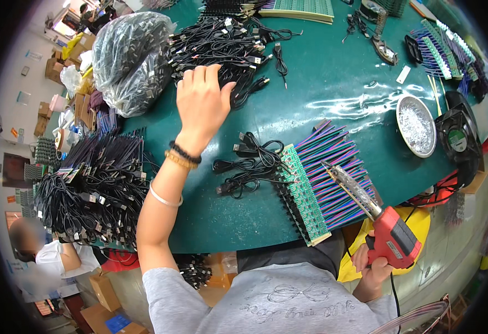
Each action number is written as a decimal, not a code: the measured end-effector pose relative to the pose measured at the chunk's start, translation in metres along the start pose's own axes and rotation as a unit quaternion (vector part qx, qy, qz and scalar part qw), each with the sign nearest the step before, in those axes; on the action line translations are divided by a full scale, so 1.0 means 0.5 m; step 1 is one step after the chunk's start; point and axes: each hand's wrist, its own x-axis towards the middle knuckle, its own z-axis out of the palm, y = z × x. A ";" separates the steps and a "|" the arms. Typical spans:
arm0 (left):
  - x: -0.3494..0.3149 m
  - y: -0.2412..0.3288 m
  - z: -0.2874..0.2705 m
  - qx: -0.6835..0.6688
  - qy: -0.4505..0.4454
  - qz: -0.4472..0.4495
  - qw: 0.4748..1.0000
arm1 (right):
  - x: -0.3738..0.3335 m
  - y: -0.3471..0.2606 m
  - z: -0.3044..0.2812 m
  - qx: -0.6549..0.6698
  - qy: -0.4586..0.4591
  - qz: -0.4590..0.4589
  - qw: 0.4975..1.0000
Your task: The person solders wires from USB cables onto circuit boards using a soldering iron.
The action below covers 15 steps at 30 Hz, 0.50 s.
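While black USB cables [91, 209] lay at nine o'clock, the left hand [201, 100] bent over a loose USB-cable pile [213, 47] at eleven, its hold impossible to tell; at four lay a green circuit-board panel [306, 197], the right hand [374, 269] grasping a red soldering gun [394, 236] beyond.

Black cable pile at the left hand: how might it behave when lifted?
The black cables probably bend easily, given their loops. They would likely snag on one another, as many lie crossed. Thin strands suggest each is light.
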 end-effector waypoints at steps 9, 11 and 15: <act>-0.054 0.027 -0.057 -0.204 -0.098 -0.047 0.973 | 0.000 0.013 -0.005 0.006 0.026 -0.005 1.000; -0.059 0.029 -0.090 -0.195 -0.133 -0.042 0.971 | 0.009 0.003 0.002 0.001 0.017 -0.006 1.000; -0.079 0.041 -0.143 -0.243 -0.127 -0.061 0.960 | 0.008 0.005 0.005 0.005 0.012 -0.003 1.000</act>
